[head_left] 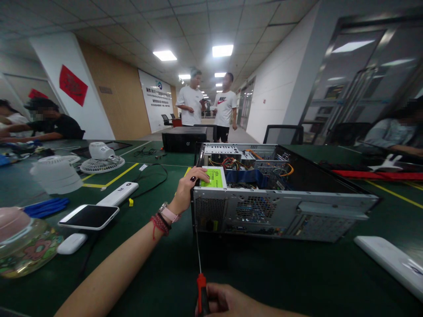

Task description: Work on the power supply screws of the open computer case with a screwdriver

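An open computer case [284,211] lies on its side on the green table, its rear panel toward me. My left hand [189,187] rests on the top corner of the case, fingers curled over the power supply with its green label [214,178]. My right hand [224,303], at the bottom edge of the view, is closed round the red handle of a long screwdriver [200,264]. The screwdriver's thin shaft runs up to the lower left of the rear panel, near the power supply's grille.
A phone [88,216], a white power bank [118,193], a small white case [71,243], a glass jar [23,246], blue gloves [46,206] and fan parts [102,164] lie to the left. The white case side panel [390,262] lies at right. Seated people flank the table; two stand behind.
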A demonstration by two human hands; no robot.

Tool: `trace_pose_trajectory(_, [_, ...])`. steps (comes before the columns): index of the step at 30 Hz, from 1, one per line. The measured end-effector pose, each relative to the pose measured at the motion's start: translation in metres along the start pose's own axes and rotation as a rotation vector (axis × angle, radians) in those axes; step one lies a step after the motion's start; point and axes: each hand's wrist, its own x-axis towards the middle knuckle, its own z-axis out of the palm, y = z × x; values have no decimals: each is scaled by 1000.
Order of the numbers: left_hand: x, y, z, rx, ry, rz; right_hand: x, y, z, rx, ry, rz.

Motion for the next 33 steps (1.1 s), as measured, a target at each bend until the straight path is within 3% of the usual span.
trace_pose_trajectory(33, [0,2,0,21,9,-20,3,6,-5,38,-37,-57])
